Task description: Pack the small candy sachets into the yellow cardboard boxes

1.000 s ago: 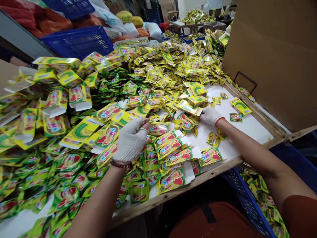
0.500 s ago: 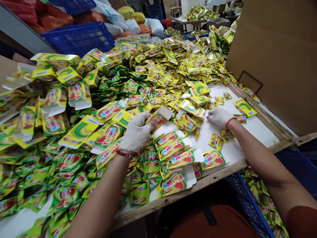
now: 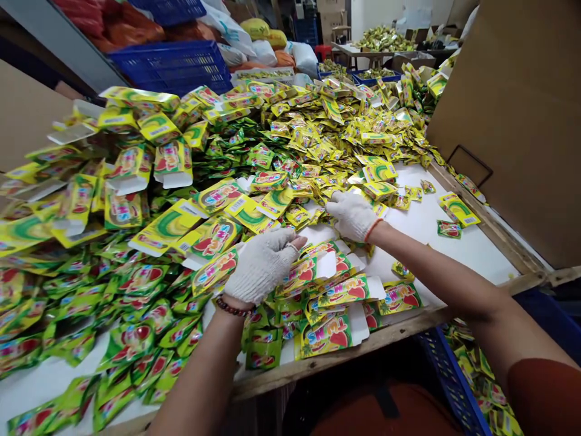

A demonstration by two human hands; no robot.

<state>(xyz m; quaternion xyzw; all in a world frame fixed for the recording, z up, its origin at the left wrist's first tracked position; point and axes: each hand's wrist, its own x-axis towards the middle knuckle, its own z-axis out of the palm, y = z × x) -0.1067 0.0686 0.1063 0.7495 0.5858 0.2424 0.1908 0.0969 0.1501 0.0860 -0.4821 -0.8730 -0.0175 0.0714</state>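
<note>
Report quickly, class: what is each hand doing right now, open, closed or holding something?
Left hand: closed on a small open-ended carton.
Right hand: fingers bent near yellow packets; whether its grip holds anything cannot be told.

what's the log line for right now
left hand: at open box | right hand: beside yellow box, grip unclear | green packets: heaped at left

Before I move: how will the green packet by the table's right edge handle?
The green packet looks like thin, glossy film, so probably floppy and perhaps slippery. Lying flat on the white tabletop, it seems unlikely to roll.
</note>
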